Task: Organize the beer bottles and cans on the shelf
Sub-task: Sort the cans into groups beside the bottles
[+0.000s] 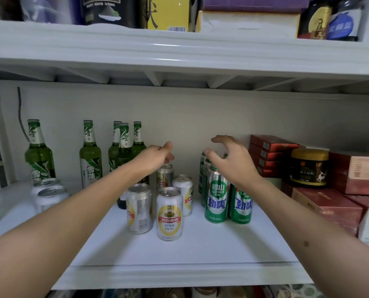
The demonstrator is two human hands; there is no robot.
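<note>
Several green beer bottles (90,155) stand along the back left of the white shelf (179,272). Silver-and-yellow cans (169,214) cluster in the middle. Tall green cans (216,196) stand in a group to their right. Two plain silver cans (50,194) sit at the far left. My left hand (155,157) hovers above the rearmost silver can (164,176), fingers loosely curled, holding nothing. My right hand (233,160) hovers over the tops of the green cans with fingers spread, holding nothing.
Red cartons (269,153) and a black jar with a gold lid (309,167) fill the right side of the shelf. An upper shelf (179,50) carries boxes and jars close overhead. A dark cable (20,117) hangs at the back left.
</note>
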